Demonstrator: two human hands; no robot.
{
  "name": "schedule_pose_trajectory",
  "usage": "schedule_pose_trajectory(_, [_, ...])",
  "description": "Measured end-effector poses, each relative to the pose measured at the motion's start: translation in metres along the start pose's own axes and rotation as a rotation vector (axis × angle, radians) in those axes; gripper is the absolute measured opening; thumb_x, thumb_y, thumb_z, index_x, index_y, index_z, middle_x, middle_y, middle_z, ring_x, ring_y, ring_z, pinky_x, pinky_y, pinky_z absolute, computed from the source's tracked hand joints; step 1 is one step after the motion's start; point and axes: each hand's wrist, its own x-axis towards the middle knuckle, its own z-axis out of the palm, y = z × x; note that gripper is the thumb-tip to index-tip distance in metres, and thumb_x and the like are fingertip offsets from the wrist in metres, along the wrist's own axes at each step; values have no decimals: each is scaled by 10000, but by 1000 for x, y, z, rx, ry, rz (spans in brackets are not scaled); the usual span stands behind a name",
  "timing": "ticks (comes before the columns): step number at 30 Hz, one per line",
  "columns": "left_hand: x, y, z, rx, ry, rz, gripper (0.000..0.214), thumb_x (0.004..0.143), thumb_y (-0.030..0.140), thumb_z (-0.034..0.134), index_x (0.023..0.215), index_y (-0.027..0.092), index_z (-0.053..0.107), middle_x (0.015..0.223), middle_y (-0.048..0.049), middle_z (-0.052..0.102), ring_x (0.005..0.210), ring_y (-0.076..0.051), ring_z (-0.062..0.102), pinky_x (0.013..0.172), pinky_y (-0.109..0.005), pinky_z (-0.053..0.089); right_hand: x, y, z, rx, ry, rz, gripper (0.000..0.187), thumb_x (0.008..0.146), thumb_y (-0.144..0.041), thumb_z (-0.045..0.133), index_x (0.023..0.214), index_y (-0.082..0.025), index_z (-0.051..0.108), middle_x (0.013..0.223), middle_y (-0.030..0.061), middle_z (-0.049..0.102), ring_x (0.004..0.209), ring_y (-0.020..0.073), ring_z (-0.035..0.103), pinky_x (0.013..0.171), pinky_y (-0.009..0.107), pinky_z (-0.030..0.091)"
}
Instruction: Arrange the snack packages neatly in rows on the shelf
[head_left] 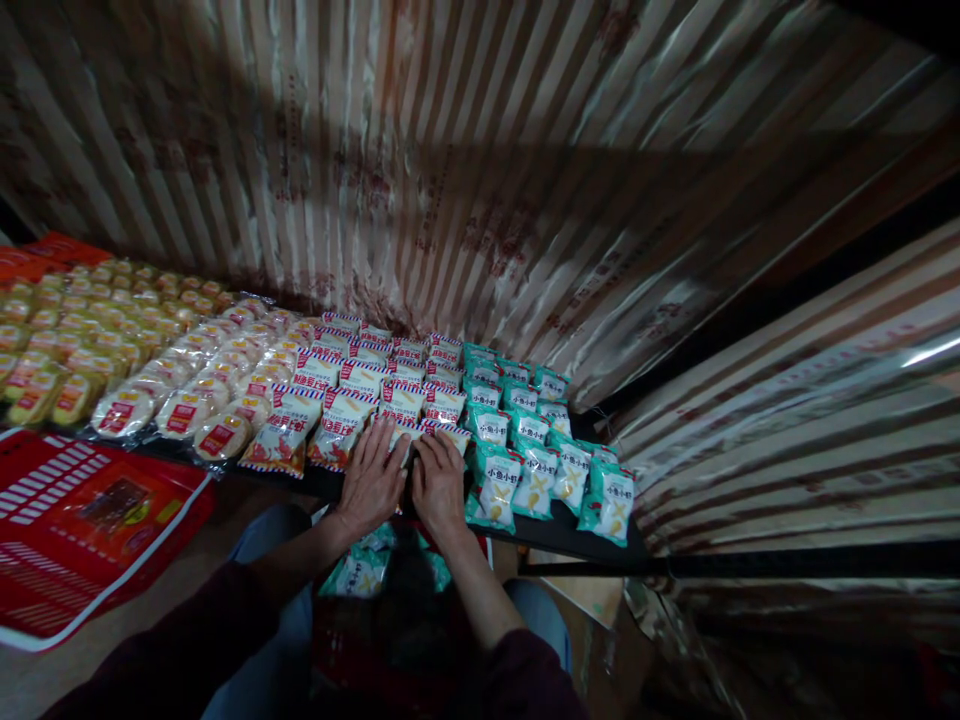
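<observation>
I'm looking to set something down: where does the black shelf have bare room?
Narrow strips of black shelf show: in front of the green bags, and in front of the white bags, just left of the left hand. Crowded: the rows of bags and round packets.

I seem to be in a shop, or a shop-like stocking space: a black shelf (559, 532) carries wrapped snacks in neat rows, yellow packs (71, 395) left, white packets (349, 418) mid-shelf, green ones (615, 500) right. A red slotted basket (176, 475) sits near left; striped, printed sheeting (480, 200) hangs on the far side.
</observation>
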Motion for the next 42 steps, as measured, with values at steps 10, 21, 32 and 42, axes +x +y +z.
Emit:
schedule_pose_trajectory(10, [-13,0,1,2,-33,26,564,917,195,417,1464,111,305,1558,-164,181,1450,-293,95,1154,-508,190,-18,-12,15,55,-28,28,450,852,-105,391,1252,-119,596,1258,153,610,1298,257,437,1074,515,398])
schedule_pose_trajectory(21, [-51,-18,-22,57,57,-247,564,918,194,422,1455,85,289,1572,-188,79,1448,-340,45,1129,-560,219,45,-49,36,-40,-123,-69,464,839,-98,433,1285,-118,562,1390,146,509,1418,289,235,1116,523,283])
schedule_pose_trajectory(32, [-56,-34,-26,47,56,-218,585,926,227,429,1472,104,259,1557,-185,169,1444,-329,120,1120,-553,254,89,-69,55,-95,-309,-73,517,804,-70,461,1302,-174,557,1329,133,573,1410,295,264,1130,560,161])
schedule_pose_trajectory(42, [-47,3,-27,-85,-21,-47,608,901,196,439,1481,143,266,1570,-157,138,1449,-323,70,1134,-560,213,2,-37,10,-58,-12,55,483,901,-146,382,1378,-170,458,1543,115,280,1458,246,129,1133,506,262])
